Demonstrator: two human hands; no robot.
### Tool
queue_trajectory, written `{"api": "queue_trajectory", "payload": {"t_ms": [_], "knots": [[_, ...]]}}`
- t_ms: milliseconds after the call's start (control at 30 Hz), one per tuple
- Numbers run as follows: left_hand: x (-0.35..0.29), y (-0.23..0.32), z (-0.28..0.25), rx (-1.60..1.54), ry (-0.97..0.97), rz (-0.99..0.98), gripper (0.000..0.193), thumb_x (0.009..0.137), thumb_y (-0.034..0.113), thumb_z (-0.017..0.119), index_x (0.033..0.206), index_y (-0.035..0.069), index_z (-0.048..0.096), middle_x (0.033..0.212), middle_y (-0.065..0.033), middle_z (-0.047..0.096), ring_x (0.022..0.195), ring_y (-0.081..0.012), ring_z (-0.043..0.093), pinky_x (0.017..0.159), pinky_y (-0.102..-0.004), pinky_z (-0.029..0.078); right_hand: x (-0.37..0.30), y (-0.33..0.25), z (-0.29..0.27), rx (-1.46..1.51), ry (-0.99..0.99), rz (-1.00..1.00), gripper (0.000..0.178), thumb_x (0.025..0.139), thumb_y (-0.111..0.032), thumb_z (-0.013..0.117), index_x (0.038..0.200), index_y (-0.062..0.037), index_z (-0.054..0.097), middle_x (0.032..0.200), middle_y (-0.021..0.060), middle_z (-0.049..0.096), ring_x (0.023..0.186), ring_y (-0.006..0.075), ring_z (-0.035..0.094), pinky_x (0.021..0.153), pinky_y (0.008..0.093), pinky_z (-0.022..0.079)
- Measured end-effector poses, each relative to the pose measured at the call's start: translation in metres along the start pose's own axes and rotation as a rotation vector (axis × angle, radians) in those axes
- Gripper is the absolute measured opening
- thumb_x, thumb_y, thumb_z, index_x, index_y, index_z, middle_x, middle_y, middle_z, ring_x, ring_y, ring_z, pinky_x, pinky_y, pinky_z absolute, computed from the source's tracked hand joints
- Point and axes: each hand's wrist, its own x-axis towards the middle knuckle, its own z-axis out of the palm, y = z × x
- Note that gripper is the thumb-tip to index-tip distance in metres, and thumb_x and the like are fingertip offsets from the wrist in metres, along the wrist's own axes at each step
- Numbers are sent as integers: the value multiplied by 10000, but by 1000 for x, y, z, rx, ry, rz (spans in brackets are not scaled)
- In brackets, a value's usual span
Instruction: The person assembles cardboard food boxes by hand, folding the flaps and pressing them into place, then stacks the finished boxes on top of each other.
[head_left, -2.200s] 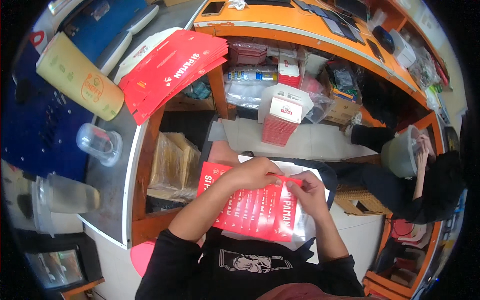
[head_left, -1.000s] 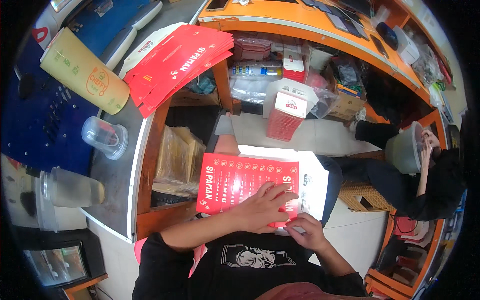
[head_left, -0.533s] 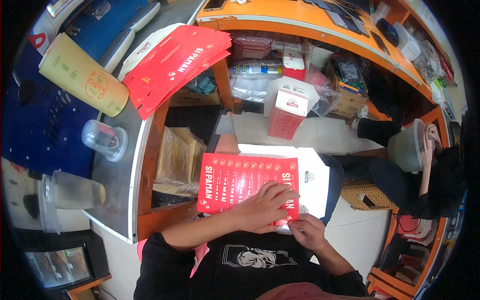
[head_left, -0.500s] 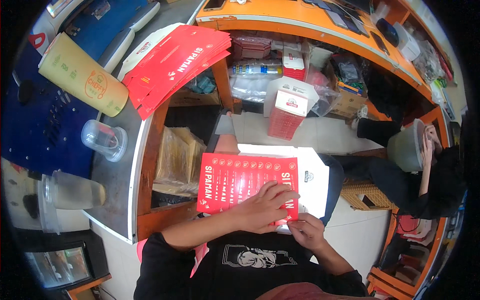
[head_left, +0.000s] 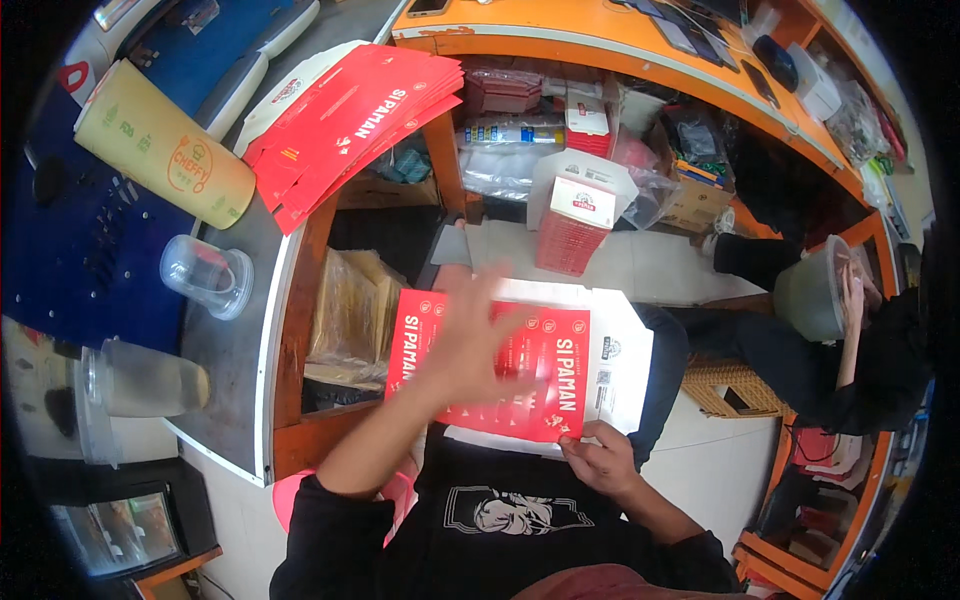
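Across my lap lies a fanned row of flat red cardboard box blanks [head_left: 562, 340] with white print. White cardboard [head_left: 622, 375] shows beyond their right side and top edge. My right hand [head_left: 600, 458] pinches the lower right corner of the front red blank between thumb and fingers. Smeared by motion, my left hand [head_left: 475, 350] hovers over the left half of the row, its fingers spread and holding nothing I can see. Past my lap stands a stack of folded red and white boxes [head_left: 575, 235], on a pale surface.
At left, a grey counter [head_left: 235, 370] carries a pile of red box blanks [head_left: 350, 125], a large yellow paper cup [head_left: 165, 150] and clear plastic cups [head_left: 207, 277]. An orange desk [head_left: 560, 30] spans the back. At right, another person's hand [head_left: 852, 300] rests on a clear tub [head_left: 808, 290].
My left hand has lifted off the right part of the blanks and swung left and away from me. The row has shifted slightly left and tilted; my right hand keeps its corner pinch.
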Motion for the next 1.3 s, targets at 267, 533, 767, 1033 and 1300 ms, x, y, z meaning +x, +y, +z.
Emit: {"api": "queue_trajectory", "payload": {"t_ms": [267, 533, 767, 1033, 1300], "knots": [[10, -41, 11, 57, -232, -146, 748, 652, 701, 812, 1074, 88, 738, 1009, -157, 733, 1030, -358, 675, 966, -484, 460, 17, -7, -5, -61, -21, -13, 294, 734, -25, 869, 1006, -83, 776, 951, 104, 685, 794, 231, 706, 638, 316, 565], [15, -35, 19, 98, -214, -180, 751, 651, 761, 781, 968, 81, 743, 951, -150, 719, 979, -372, 685, 918, -507, 486, 17, -10, 3, -2, -53, -43, 299, 797, -53, 831, 1084, -87, 753, 938, 97, 676, 769, 243, 684, 583, 335, 544], [15, -33, 18, 125, -214, -211, 751, 655, 778, 767, 933, 81, 744, 962, -157, 716, 974, -386, 688, 873, -486, 516, -4, -20, 12, 575, -138, 480, 601, 955, -52, 663, 1479, 3, 374, 1299, 239, 600, 1255, 318, 582, 1054, 399, 453], [11, -29, 19, 123, -212, -240, 725, 657, 741, 789, 954, 81, 747, 971, -162, 725, 963, -368, 696, 886, -496, 491, 22, 5, 1, 753, 82, 556, 696, 1079, -378, 442, 1576, 19, 160, 1546, 195, 364, 1452, 292, 375, 1213, 447, 271], [4, -24, 22, 57, -208, -296, 704, 697, 739, 755, 921, 72, 746, 1024, -169, 733, 991, -404, 686, 903, -513, 488, 90, 83, 72, 643, 233, 485, 612, 1113, -493, 279, 1373, 24, 479, 1327, 178, 564, 1256, 240, 550, 1108, 380, 407]]}}
